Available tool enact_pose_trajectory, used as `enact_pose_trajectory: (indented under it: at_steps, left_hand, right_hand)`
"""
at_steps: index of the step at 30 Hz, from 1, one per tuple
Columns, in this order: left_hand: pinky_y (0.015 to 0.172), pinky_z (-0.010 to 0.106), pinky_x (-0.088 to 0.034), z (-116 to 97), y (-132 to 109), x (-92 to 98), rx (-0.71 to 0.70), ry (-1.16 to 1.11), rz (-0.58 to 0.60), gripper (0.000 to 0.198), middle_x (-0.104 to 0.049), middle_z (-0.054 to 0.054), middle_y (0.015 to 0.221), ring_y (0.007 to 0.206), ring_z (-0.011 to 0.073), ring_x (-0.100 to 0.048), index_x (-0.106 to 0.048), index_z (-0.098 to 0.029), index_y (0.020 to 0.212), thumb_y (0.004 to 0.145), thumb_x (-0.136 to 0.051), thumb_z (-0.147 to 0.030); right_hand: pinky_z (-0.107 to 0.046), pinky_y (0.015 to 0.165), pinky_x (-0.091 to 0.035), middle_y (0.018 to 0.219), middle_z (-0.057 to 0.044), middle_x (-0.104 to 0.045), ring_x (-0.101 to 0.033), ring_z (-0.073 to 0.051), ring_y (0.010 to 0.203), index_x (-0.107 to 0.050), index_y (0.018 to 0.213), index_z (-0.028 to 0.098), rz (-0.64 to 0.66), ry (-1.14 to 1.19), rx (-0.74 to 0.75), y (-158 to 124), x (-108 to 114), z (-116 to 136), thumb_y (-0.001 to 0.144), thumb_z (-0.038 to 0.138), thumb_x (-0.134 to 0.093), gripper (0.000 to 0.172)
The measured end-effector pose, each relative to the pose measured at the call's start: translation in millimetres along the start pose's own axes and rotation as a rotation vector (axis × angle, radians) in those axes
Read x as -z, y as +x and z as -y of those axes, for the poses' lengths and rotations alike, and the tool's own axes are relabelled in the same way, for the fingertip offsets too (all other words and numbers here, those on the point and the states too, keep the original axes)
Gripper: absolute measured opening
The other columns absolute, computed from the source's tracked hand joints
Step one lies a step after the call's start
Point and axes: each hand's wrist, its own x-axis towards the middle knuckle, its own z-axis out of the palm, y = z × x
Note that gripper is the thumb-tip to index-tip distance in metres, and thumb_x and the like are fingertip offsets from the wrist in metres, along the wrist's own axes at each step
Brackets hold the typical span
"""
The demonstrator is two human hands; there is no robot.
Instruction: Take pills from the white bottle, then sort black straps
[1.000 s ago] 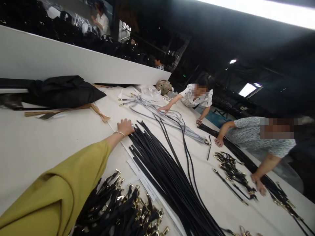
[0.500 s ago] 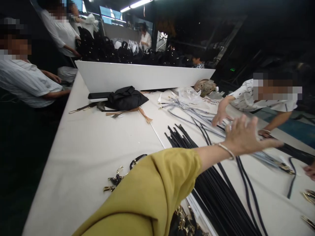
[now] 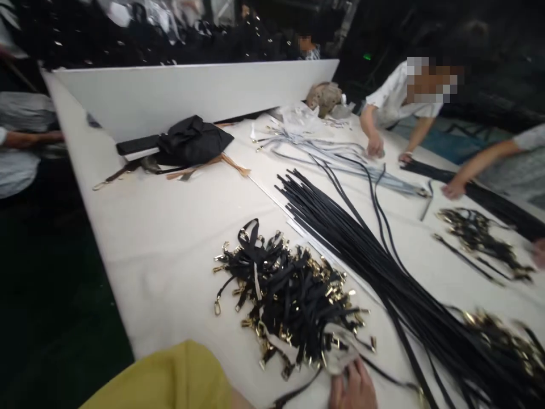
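My right hand point(image 3: 353, 386) is at the bottom edge, its fingers closed on a pale, see-through plastic piece point(image 3: 340, 355) at the near side of a pile of short black straps point(image 3: 293, 289) with gold clasps. Only part of this hand shows. My left hand is out of the picture; the yellow sleeve point(image 3: 170, 380) and a bit of forearm show at the lower left. Right of the pile, a long bundle of black straps point(image 3: 361, 244) lies diagonally across the white table point(image 3: 157, 272).
A white board point(image 3: 191, 94) stands along the back. Before it lie a black cloth bundle point(image 3: 191, 142) and grey straps point(image 3: 340, 159). At the right, people's hands rest near black straps point(image 3: 489, 193); more clasped straps point(image 3: 481, 241) lie nearby. A person sits at the left.
My left arm, earlier stretched across the table with its hand spread, has drawn back out of view. My right hand has appeared at the pile. The view has tilted down and shifted.
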Motion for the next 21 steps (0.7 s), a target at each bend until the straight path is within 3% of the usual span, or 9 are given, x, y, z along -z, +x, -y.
enact_pose_trajectory:
  at_steps: [1, 2, 3, 5, 7, 10, 15, 18, 21]
  left_hand:
    - [0.081, 0.042, -0.054, 25.9, -26.3, 2.3, -0.183, 0.271, 0.086, 0.069, -0.043, -0.017, 0.15, 0.137, 0.0209, -0.042, -0.045, -0.054, 0.135, 0.067, -0.054, -0.052]
    - [0.085, 0.038, -0.054, 48.1, -50.5, 9.7, -0.551, 0.721, 0.179, 0.064, -0.038, -0.015, 0.153, 0.138, 0.0166, -0.041, -0.041, -0.051, 0.139, 0.076, -0.046, -0.048]
    - [0.093, 0.038, -0.052, 65.5, -70.9, 21.1, -0.771, 0.945, 0.248, 0.06, -0.033, -0.017, 0.155, 0.143, 0.0142, -0.033, -0.043, -0.053, 0.138, 0.079, -0.047, -0.044]
    - [0.114, 0.04, -0.039, 85.4, -95.7, 49.8, -1.083, 1.257, 0.309, 0.057, -0.024, -0.007, 0.161, 0.149, 0.015, -0.02, -0.039, -0.038, 0.147, 0.09, -0.041, -0.038]
    - [0.123, 0.048, -0.023, 89.4, -97.9, 77.0, -1.209, 1.47, 0.22, 0.057, -0.022, 0.006, 0.162, 0.151, 0.0222, -0.013, -0.035, -0.021, 0.15, 0.096, -0.04, -0.036]
    - [0.124, 0.052, -0.015, 81.8, -74.2, 103.9, -1.244, 1.627, 0.087, 0.054, -0.03, 0.01, 0.16, 0.151, 0.0256, -0.018, -0.037, -0.017, 0.148, 0.097, -0.046, -0.029]
    - [0.124, 0.044, -0.019, 69.0, -37.0, 123.6, -1.268, 1.622, 0.169, 0.049, -0.037, 0.004, 0.157, 0.149, 0.0201, -0.025, -0.043, -0.026, 0.143, 0.095, -0.047, -0.019]
    - [0.124, 0.046, -0.018, 63.1, -36.5, 130.1, -1.259, 1.649, 0.104, 0.04, -0.04, 0.002, 0.156, 0.147, 0.0214, -0.028, -0.052, -0.028, 0.135, 0.096, -0.048, -0.022]
    - [0.123, 0.056, -0.012, 58.4, -44.8, 127.7, -1.2, 1.673, 0.0, 0.03, -0.048, 0.003, 0.15, 0.144, 0.0246, -0.036, -0.064, -0.027, 0.118, 0.095, -0.047, -0.02]
  right_hand:
    - [-0.059, 0.096, -0.047, 0.128, -0.022, -0.056, -0.053, -0.036, 0.118, -0.059, 0.115, 0.013, -0.016, -0.055, -0.032, -6.5, -2.6, -4.6, 0.097, 0.044, -0.04, 0.041]
    - [-0.059, 0.095, -0.047, 0.127, -0.024, -0.056, -0.053, -0.038, 0.118, -0.059, 0.113, 0.013, -0.03, -0.112, -0.046, -11.2, -4.9, -8.2, 0.096, 0.046, -0.036, 0.044]
    - [-0.059, 0.097, -0.046, 0.129, -0.024, -0.056, -0.052, -0.038, 0.119, -0.059, 0.115, 0.013, -0.026, -0.132, -0.059, -14.1, -6.8, -10.2, 0.096, 0.047, -0.034, 0.046]
    - [-0.057, 0.099, -0.045, 0.131, -0.021, -0.056, -0.05, -0.036, 0.12, -0.058, 0.118, 0.014, -0.025, -0.155, -0.072, -15.1, -8.2, -9.0, 0.096, 0.045, -0.035, 0.045]
    - [-0.054, 0.102, -0.043, 0.134, -0.019, -0.055, -0.049, -0.033, 0.122, -0.057, 0.12, 0.014, -0.033, -0.135, -0.091, -11.8, -6.0, -1.9, 0.096, 0.038, -0.037, 0.039]
    - [-0.053, 0.107, -0.039, 0.137, -0.017, -0.053, -0.046, -0.029, 0.125, -0.056, 0.121, 0.016, -0.042, -0.054, -0.138, -5.4, -0.3, 10.9, 0.095, 0.029, -0.042, 0.033]
    - [-0.052, 0.111, -0.035, 0.138, -0.015, -0.054, -0.044, -0.028, 0.128, -0.059, 0.119, 0.016, -0.038, -0.04, -0.201, 2.2, -0.1, 18.6, 0.093, 0.023, -0.047, 0.029]
    - [-0.054, 0.111, -0.035, 0.135, -0.017, -0.056, -0.047, -0.029, 0.127, -0.061, 0.115, 0.015, -0.036, 0.024, -0.227, 8.2, 6.3, 22.7, 0.091, 0.02, -0.049, 0.027]
    - [-0.047, 0.109, -0.042, 0.13, -0.014, -0.062, -0.053, -0.024, 0.122, -0.058, 0.121, 0.016, -0.043, 0.113, -0.214, 7.2, 34.0, 24.6, 0.09, 0.025, -0.053, 0.033]
